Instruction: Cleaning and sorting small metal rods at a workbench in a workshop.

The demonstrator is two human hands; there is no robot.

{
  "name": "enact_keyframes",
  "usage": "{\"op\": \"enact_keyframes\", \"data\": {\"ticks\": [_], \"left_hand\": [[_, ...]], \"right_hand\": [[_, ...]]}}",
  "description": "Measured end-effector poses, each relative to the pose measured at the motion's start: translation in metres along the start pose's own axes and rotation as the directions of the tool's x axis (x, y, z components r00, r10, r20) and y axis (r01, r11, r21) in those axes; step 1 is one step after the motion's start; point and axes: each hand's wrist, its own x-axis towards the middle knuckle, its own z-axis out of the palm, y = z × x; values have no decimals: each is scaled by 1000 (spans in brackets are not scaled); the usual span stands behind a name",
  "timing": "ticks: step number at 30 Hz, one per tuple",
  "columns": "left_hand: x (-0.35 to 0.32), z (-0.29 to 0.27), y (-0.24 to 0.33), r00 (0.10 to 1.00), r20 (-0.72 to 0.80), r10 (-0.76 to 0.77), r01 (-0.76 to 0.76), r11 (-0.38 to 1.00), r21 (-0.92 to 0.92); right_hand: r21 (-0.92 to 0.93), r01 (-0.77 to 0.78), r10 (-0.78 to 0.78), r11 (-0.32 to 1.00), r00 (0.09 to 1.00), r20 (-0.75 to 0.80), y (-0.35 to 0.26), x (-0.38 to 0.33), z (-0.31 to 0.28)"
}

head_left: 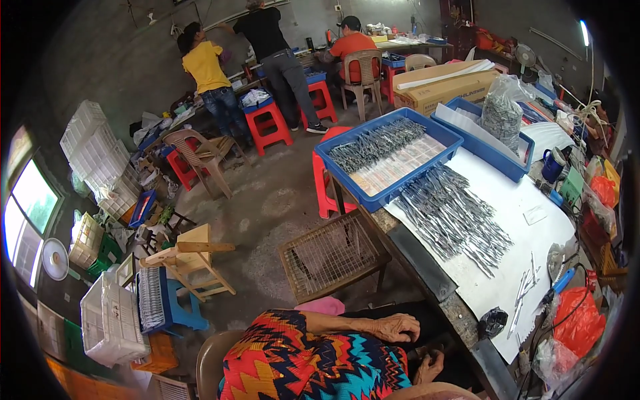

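Note:
My left hand (397,327) rests on my dark-trousered lap with its fingers loosely bent and nothing in it. My right hand (430,367) lies lower on the lap, partly hidden, and its grip is unclear. A bright zigzag-patterned sleeve (313,357) covers my arm. To the right stands a workbench covered by a white sheet (527,193), with a heap of thin grey metal pieces (453,217) on it. A few loose metal pieces (527,287) lie nearer to me. A blue tray (373,197) holds more of them.
A wire-mesh stool (333,253) stands just ahead of my knees. On the bench are a second blue tray (510,170), a clear bag of metal pieces (501,110), a cardboard box (443,90) and red plastic bags (577,323). Three people (277,57) work at the back among red stools (267,123).

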Motion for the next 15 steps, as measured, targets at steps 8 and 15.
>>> {"op": "enact_keyframes", "data": {"ticks": [8, 15], "left_hand": [[0, 0, 0, 1000, -7, 15, -15, 1000, 1], [0, 1, 1, 999, -39, 21, -22, 1000, -19]], "right_hand": [[34, -30, 30, 999, 1000, 10, 4, 1, 0], [8, 6, -7, 1000, 1000, 22, -17, 1, -4]]}}
